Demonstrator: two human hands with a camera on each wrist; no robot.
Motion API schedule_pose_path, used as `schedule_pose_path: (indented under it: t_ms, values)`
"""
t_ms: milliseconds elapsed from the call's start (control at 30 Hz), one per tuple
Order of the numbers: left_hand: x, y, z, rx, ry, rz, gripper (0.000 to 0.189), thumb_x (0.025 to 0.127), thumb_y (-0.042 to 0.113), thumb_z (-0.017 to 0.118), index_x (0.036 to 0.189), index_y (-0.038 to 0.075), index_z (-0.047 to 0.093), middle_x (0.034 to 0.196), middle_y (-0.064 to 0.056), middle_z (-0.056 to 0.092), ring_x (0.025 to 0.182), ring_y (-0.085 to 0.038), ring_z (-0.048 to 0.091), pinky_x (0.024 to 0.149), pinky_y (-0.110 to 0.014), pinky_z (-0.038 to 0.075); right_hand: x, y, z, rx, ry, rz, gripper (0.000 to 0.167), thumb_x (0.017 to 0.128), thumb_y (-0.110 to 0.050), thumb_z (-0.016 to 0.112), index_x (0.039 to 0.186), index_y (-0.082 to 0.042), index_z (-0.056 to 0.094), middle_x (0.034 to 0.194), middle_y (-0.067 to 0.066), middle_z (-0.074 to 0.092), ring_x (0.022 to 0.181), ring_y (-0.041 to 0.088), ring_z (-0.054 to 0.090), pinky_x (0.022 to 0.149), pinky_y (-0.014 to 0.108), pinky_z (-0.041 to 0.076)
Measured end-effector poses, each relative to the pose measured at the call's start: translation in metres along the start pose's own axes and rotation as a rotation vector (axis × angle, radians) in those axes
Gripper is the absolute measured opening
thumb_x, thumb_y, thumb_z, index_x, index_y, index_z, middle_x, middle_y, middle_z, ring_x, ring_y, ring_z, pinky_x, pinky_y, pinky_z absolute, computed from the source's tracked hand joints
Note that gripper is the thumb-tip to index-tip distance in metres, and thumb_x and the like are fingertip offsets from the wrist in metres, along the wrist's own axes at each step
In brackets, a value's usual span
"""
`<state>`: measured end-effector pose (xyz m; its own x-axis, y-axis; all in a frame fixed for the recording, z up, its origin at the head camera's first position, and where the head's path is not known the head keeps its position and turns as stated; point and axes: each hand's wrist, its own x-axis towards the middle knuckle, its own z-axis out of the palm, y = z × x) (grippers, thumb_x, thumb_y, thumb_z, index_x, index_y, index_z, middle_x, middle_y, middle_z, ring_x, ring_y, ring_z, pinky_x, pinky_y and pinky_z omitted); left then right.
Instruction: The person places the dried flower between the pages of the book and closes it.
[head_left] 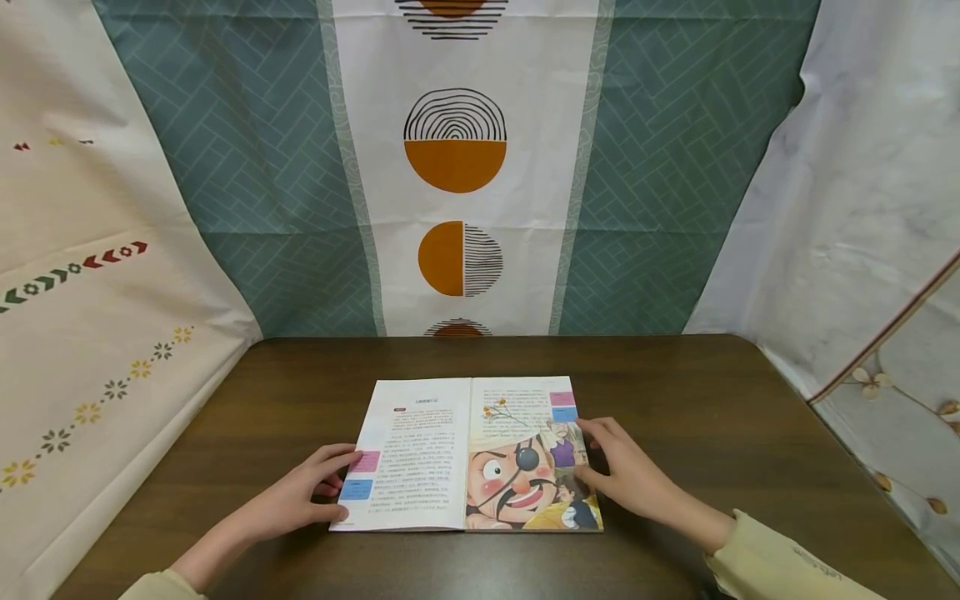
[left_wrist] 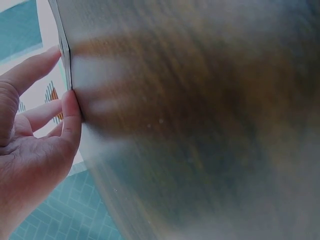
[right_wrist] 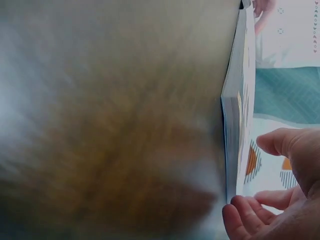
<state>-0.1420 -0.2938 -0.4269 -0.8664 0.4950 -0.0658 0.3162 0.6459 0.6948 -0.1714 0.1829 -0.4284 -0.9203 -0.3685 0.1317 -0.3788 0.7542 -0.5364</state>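
Illegible book print; cropped sleeves

Behind the dark brown wooden table hangs a teal cloth with a white middle strip bearing orange and black-lined circles. Cream patterned cloth drapes to my left, pale marbled, flowered cloth to my right; soft light glosses the table.

Brown wood-grain bench, open book on it.
Bench spans lower part of frame; book lies pages up, lower centre.
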Motion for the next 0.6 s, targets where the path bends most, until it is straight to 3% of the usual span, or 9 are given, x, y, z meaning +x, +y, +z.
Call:
schedule_pose_path:
  t_ms: [300,600]
  values:
    - [0.001,0.0,0.0,0.006,0.001,-0.013,0.072,0.085,0.024,0.077,0.144,-0.002,0.045,0.148,-0.026,0.034,0.099,-0.006,0.053,0.086,-0.014,0.051,-0.021,0.003,-0.003,0.045,-0.047,0.024,0.064,0.09,-0.035,0.072,0.141,-0.002,0.05,0.12,0.01,0.054,0.096,0.015,0.053,0.074,0.027,0.049]
    - [0.0,-0.001,0.001,0.003,0.005,-0.002,0.072,0.085,0.023,0.076,0.144,-0.003,0.044,0.148,-0.027,0.034,0.098,-0.006,0.053,0.084,-0.017,0.052,-0.035,0.006,0.0,0.091,-0.066,0.019,0.06,0.09,-0.033,0.072,0.137,-0.001,0.053,0.112,0.006,0.053,0.085,0.005,0.046,0.063,0.02,0.042]
